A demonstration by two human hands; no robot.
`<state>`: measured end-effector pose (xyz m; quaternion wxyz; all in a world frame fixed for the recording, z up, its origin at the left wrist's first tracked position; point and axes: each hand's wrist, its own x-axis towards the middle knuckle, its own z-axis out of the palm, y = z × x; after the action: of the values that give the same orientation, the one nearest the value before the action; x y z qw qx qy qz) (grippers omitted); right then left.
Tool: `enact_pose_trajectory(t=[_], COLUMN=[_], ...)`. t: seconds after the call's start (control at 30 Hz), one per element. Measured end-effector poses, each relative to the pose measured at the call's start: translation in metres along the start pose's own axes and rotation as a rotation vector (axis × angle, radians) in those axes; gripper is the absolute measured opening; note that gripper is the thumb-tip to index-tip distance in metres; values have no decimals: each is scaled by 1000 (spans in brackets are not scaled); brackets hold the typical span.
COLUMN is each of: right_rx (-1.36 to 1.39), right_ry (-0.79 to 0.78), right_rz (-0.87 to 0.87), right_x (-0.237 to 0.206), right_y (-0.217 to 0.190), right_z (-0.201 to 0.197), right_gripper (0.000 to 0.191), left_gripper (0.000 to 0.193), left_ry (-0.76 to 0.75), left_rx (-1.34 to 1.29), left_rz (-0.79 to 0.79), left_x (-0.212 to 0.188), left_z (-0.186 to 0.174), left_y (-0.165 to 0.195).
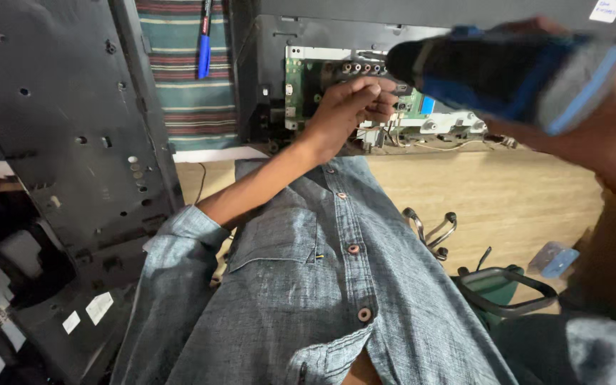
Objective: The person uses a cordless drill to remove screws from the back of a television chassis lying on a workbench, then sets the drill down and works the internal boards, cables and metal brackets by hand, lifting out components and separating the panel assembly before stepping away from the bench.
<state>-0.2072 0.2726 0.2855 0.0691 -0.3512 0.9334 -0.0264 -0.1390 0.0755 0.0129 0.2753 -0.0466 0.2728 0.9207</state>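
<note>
Two black panels frame things: a leaning back cover [73, 142] at left, then the left hand [351, 107] pinched shut at the green circuit board [308, 82], then the right hand [600, 135] clamped around a blue-black electric screwdriver [493, 71].

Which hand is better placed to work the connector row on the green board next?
Left, probably. The left hand is already closed at the connector row on the green circuit board. The right hand is raised nearer the camera, gripping a blue and black power screwdriver.
</note>
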Motion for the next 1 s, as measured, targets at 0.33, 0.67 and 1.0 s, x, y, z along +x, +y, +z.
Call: enact_pose_trajectory(t=[0.33, 0.67, 1.0], right_rx=[27, 706, 574], right_ry=[-135, -5, 421], right_rz=[36, 505, 475], right_x=[16, -99, -213], right_y=[-27, -49, -72], right_z=[-30, -31, 26], right_gripper=[57, 66, 40], left_gripper=[32, 48, 39], left_ry=[27, 191, 108], left_rx=[-92, -163, -23], left_rz=[71, 52, -62], left_x=[-16, -8, 25], left_z=[2, 20, 56], left_y=[-22, -25, -53])
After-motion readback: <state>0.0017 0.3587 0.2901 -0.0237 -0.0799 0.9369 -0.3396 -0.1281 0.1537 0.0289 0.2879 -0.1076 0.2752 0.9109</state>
